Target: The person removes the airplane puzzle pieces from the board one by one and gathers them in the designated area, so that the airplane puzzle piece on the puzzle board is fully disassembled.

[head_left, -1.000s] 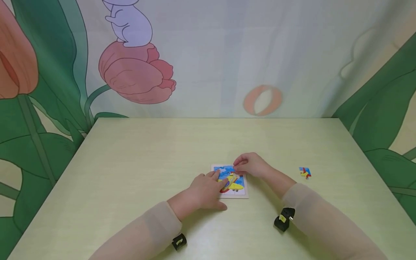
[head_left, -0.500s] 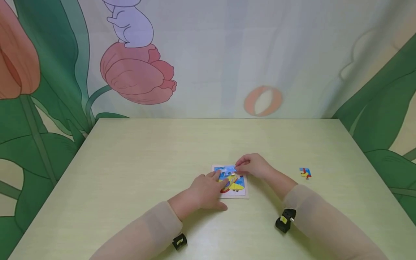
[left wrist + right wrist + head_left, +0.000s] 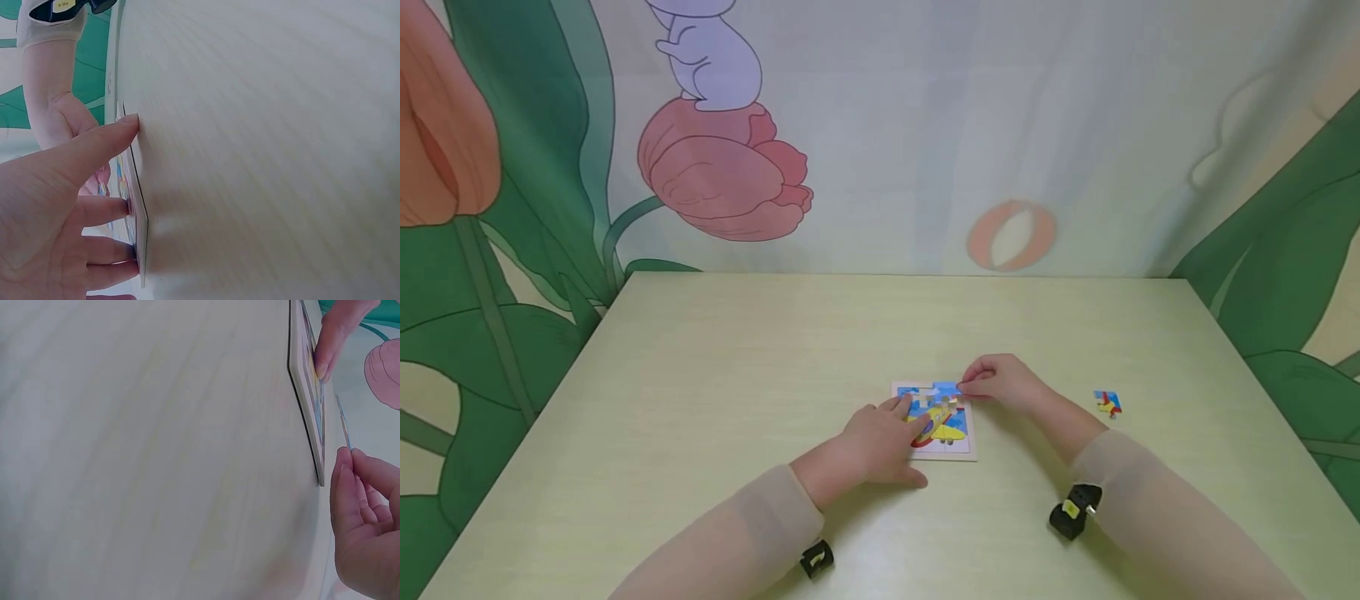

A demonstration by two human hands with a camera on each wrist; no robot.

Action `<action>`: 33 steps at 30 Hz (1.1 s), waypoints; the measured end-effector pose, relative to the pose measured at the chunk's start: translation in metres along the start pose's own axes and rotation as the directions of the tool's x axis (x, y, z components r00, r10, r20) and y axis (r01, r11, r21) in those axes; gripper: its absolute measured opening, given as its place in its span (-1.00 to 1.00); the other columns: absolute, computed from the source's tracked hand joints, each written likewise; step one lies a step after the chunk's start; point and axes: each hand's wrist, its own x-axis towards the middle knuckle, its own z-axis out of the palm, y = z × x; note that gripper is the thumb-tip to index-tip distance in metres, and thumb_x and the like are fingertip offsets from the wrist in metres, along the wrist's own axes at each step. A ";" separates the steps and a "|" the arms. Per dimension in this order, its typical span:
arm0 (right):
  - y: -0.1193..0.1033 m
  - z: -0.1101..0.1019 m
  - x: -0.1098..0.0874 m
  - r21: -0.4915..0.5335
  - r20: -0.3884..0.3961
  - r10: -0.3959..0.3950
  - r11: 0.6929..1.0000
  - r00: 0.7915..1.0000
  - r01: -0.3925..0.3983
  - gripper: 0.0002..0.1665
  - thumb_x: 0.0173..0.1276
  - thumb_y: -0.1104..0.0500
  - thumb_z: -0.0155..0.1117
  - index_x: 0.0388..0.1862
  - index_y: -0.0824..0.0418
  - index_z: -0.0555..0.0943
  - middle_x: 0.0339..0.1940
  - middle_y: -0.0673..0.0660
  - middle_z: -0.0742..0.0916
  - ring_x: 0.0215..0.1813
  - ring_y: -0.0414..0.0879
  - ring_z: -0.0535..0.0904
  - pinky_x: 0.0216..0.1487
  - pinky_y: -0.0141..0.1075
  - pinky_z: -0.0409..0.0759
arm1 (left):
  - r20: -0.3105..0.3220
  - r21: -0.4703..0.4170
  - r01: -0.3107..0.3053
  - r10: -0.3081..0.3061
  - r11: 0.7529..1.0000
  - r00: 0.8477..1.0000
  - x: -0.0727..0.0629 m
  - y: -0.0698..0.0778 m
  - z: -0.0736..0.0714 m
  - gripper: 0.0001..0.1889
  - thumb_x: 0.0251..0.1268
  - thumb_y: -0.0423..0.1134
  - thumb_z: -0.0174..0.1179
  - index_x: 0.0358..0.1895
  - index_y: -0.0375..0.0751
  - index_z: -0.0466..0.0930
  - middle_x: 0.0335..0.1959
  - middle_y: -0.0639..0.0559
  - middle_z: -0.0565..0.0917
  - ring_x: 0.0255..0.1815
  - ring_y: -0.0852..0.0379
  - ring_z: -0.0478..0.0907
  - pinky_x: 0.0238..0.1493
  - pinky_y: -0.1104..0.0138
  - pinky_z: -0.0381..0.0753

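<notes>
A small puzzle board (image 3: 958,454) with a yellow aeroplane picture lies on the pale table. My left hand (image 3: 880,437) lies flat with its fingers pressing on the board's left half; the left wrist view shows those fingers (image 3: 106,209) on the board's edge (image 3: 140,231). My right hand (image 3: 1000,383) pinches a blue puzzle piece (image 3: 946,389) over the board's top right corner. In the right wrist view the thin piece (image 3: 344,428) sticks out from my fingertips (image 3: 345,464), just above the board (image 3: 306,394).
One loose puzzle piece (image 3: 1106,402) with red, blue and yellow lies on the table (image 3: 715,358) to the right of my right hand. A curtain printed with flowers and leaves hangs behind the table's far edge.
My right hand has drawn a little to the right, lifting the blue piece at the board's top right corner. The left hand has stayed pressing on the board.
</notes>
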 end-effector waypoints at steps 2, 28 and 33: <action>0.001 -0.002 -0.001 -0.011 -0.006 0.004 1.000 1.000 -0.004 -0.74 0.21 0.10 0.35 -0.24 0.26 0.59 -0.37 0.06 0.72 -0.26 -0.09 0.57 -0.14 -0.31 0.52 | 0.000 -0.003 0.002 -0.002 1.000 1.000 0.000 0.000 0.000 -0.10 -0.01 0.40 0.14 0.42 0.09 0.18 0.44 -0.12 0.13 0.42 -0.04 0.09 0.22 0.09 0.31; 0.021 -0.036 -0.018 -0.005 -0.007 0.014 1.000 1.000 -0.014 -0.64 0.23 0.09 0.32 -0.12 0.31 0.54 -0.33 0.08 0.69 -0.22 -0.09 0.58 -0.12 -0.32 0.55 | -0.012 -0.018 0.003 -0.003 1.000 1.000 0.000 0.000 0.002 -0.10 0.00 0.37 0.15 0.43 0.08 0.17 0.44 -0.11 0.12 0.43 -0.04 0.07 0.22 0.11 0.32; 0.025 -0.041 -0.022 0.041 0.000 -0.013 0.999 1.000 0.013 -0.65 0.24 0.17 0.31 -0.11 0.39 0.52 -0.32 0.09 0.69 -0.22 -0.10 0.60 -0.11 -0.32 0.57 | -0.008 -0.036 0.005 -0.005 0.999 1.000 -0.001 0.000 0.001 -0.10 -0.01 0.36 0.17 0.43 0.08 0.17 0.45 -0.12 0.11 0.43 -0.04 0.06 0.22 0.10 0.31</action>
